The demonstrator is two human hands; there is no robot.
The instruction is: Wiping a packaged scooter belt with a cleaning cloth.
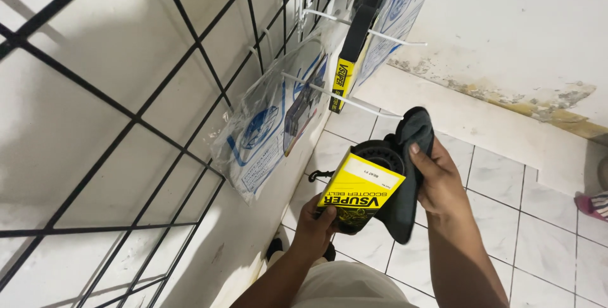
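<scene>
left hand (315, 221): closed round the bottom edge of the belt (373, 175), thumb over the yellow sleeve (358, 189), lower centre of frame.
right hand (437, 178): fingers curled on the cloth (408, 175), pressing it to the belt's right side, centre right.
belt: black rubber loop in a yellow card sleeve, held between both my hands, frame centre, above the floor (538, 219).
handling: I judge it light, rubbery, bends but springs back; not fragile. Sleeve is smooth card and could slide, so best grip is on the rubber itself.
cloth: dark, soft, limp, hangs below my right hand.
rack (158, 130): black wire grid, left half of frame.
hooks (345, 99): white pegs, upper centre, with bagged parts (272, 124) and another belt (354, 42) hung on them.
</scene>
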